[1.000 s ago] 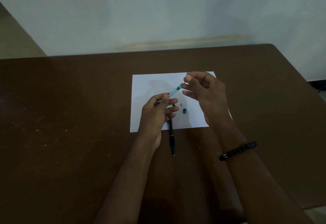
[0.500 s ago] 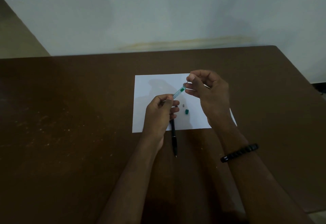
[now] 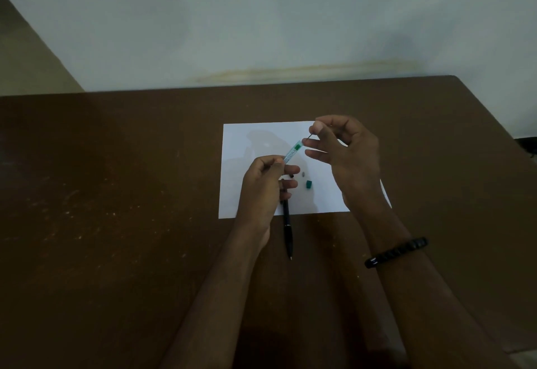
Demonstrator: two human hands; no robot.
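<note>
Clear tube (image 3: 293, 152) is gripped at near-left end by left hand (image 3: 261, 188) — thin rod (image 3: 308, 137) at far tip pinched by right hand (image 3: 348, 153).

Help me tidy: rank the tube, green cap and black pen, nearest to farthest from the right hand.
1. Tube, at the fingertips of the right hand.
2. Green cap, on the paper beside its palm.
3. Black pen, beside the left hand.

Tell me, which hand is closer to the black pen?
Left. The left hand covers the top end of the black pen; the right hand is off to its right, over the paper.
</note>
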